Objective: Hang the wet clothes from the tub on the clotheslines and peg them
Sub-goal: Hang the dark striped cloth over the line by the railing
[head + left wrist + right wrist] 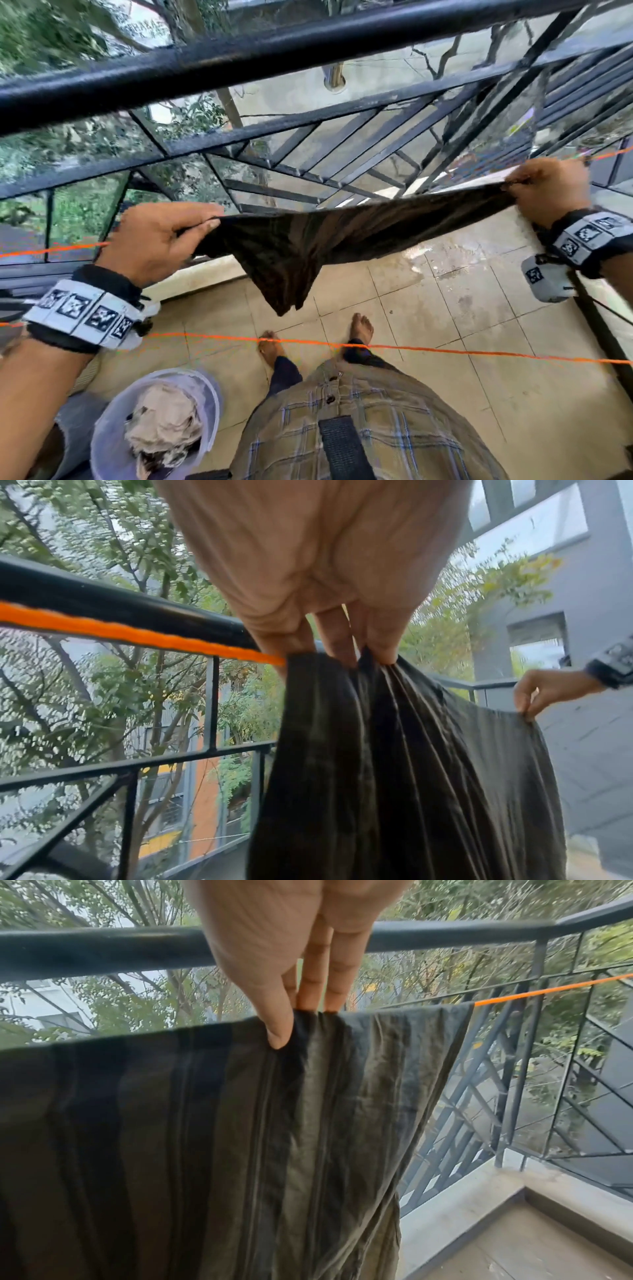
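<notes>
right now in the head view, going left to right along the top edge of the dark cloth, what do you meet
Orange clothesline → left hand pinching one end → dark striped cloth sagging between the hands → right hand pinching the other end → orange clothesline again at the far right.

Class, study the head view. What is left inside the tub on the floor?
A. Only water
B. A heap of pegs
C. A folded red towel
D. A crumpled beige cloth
D: the tub near the person's feet holds one crumpled beige cloth, while both hands spread the dark striped cloth along the orange clothesline.
</notes>
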